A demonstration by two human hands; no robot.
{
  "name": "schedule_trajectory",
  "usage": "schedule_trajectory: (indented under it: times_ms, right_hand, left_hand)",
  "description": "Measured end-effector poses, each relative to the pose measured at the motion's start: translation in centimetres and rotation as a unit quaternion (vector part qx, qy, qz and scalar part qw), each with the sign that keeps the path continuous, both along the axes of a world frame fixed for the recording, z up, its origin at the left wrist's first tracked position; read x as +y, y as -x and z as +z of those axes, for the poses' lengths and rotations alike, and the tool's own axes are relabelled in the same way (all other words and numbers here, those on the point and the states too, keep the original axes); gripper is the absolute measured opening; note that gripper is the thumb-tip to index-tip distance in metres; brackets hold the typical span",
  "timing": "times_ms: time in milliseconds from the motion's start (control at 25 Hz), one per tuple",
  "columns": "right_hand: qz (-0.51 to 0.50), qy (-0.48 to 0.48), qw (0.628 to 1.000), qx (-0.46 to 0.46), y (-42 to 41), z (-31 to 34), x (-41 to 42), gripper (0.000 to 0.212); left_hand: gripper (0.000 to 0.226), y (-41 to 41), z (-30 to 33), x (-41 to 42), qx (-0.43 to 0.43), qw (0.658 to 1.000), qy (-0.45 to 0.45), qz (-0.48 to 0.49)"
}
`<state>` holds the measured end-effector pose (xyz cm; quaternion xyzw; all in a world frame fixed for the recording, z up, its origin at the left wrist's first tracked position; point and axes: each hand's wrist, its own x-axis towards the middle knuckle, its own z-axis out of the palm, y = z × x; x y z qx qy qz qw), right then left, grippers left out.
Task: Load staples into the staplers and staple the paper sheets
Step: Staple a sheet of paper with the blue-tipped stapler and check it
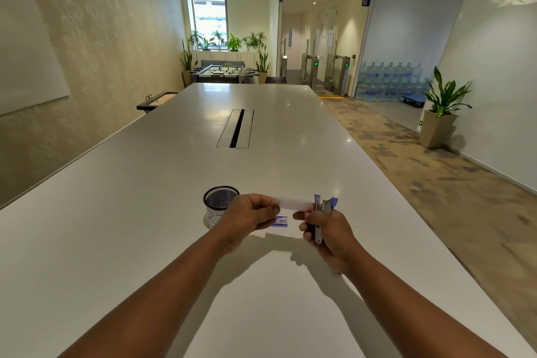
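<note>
My right hand (331, 237) grips a blue and metal stapler (323, 209) that stands upright with its top swung open. My left hand (247, 216) pinches one end of a pale, blurred strip (293, 204), which looks like a row of staples; its other end reaches the open stapler. A small blue staple box (281, 221) lies on the white table (261, 285) just under and between my hands. No paper sheets are in view.
A black mesh cup (220, 201) with a white lower part stands on the table just left of my left hand. A cable slot (236, 128) is set into the table's middle farther out. Carpeted floor runs along the table's right edge.
</note>
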<state>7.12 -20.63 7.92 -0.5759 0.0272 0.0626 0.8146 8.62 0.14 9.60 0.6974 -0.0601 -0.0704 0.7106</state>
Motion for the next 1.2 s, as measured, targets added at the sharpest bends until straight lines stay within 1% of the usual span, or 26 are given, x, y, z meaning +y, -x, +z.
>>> schedule_trajectory:
  times_ms: [80,120,200,240,320,400,520,640,760,840,880,920,960,1040,1120,1200]
  right_hand:
    - [0.005,0.048,0.999,-0.005,0.0,0.2,0.2,0.006]
    - [-0.001,0.084,0.996,-0.010,0.0,0.3,0.3,0.008]
    - [-0.017,0.137,0.990,-0.037,-0.1,0.2,0.4,0.016]
    - [-0.024,0.143,0.988,-0.057,-0.1,0.1,0.4,0.015]
    - [-0.026,0.152,0.984,-0.085,-0.2,0.3,0.4,0.007]
    - [-0.027,0.166,0.981,-0.098,-0.2,0.4,0.3,0.003]
    - [-0.025,0.162,0.981,-0.108,-0.3,0.1,0.1,0.009]
    - [-0.013,0.129,0.983,-0.129,-0.1,0.1,0.0,0.017]
    - [0.011,0.112,0.981,-0.158,0.2,0.3,-0.1,0.018]
    - [-0.005,0.127,0.978,-0.167,0.3,0.3,0.0,0.018]
    - [-0.034,0.130,0.977,-0.165,0.3,0.3,0.1,0.019]
    - [-0.069,0.128,0.976,-0.162,0.3,0.3,0.2,0.020]
    - [-0.098,0.124,0.974,-0.161,0.3,0.3,0.2,0.020]
    - [-0.123,0.125,0.970,-0.166,0.3,0.4,0.3,0.024]
    - [-0.120,0.152,0.965,-0.178,0.5,0.4,0.2,0.030]
    - [-0.113,0.196,0.955,-0.194,0.8,0.5,0.1,0.038]
  left_hand:
    - [0.009,-0.5,-0.2,0.0,-0.009,0.997,-0.057,0.046]
    - [0.010,-0.8,-0.3,0.0,-0.007,0.995,-0.074,0.062]
    - [0.012,-1.1,-0.4,-0.1,0.002,0.995,-0.076,0.066]
    - [0.011,-1.0,-0.4,-0.2,0.006,0.997,-0.059,0.057]
    - [0.008,-0.8,-0.1,-0.4,0.002,0.999,-0.033,0.042]
    - [0.014,-0.6,0.1,-0.3,-0.007,0.999,-0.038,0.032]
    - [0.019,-0.3,0.2,-0.3,-0.008,0.999,-0.037,0.008]
    - [0.016,0.0,0.5,-0.4,0.004,0.999,-0.030,0.009]
    - [0.017,0.2,0.9,-0.4,0.017,0.999,-0.026,0.011]
    - [0.015,0.4,1.2,-0.4,0.041,0.999,0.014,0.000]
    - [0.013,0.6,1.4,-0.3,0.064,0.997,0.049,-0.011]
    - [0.022,0.7,1.5,-0.3,0.088,0.993,0.079,-0.023]
    - [0.036,0.9,1.7,-0.3,0.112,0.989,0.096,-0.034]
    - [0.053,1.1,1.8,-0.4,0.131,0.985,0.100,-0.046]
    - [0.058,1.3,2.0,-0.7,0.126,0.986,0.105,-0.036]
    - [0.053,1.3,2.1,-0.9,0.115,0.987,0.112,-0.011]
